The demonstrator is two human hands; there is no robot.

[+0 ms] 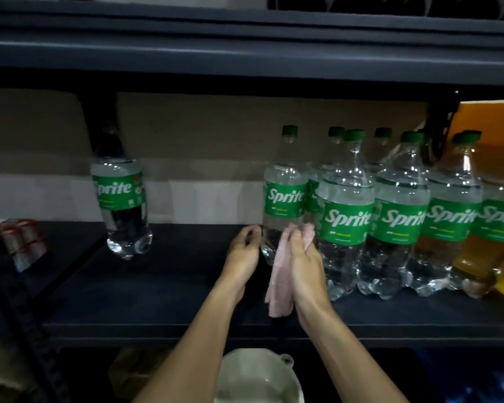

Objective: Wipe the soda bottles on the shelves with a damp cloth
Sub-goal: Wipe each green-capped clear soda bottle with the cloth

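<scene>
**Q:** Where is the bottle being wiped?

**A:** The clear, green-capped bottle [284, 196] is standing upright on the dark shelf [172, 286], at the left end of a row of bottles [344, 216] and touching its nearest neighbour.

**Q:** What are the hands doing?

**A:** The hands are working on either side of it, slightly apart. The right hand [303, 257] is gripping a pink cloth [280, 283] and pressing it against the bottle's lower front, below the green label, with the loose end hanging down toward the shelf. The left hand [243, 251] is curling its fingers against the bottle's lower left side.

**Q:** And what is surrounding them?

**A:** A lone bottle [120, 193] with the same green label is standing well apart to the left. Beyond it, a pack of red-topped cans [21, 239] is sitting at the far left edge. An orange box [489, 120] is showing behind the row at the right. A pale bowl [256, 376] is sitting below the shelf, between the person's forearms. Whether it is holding water is too dim to tell.
</scene>
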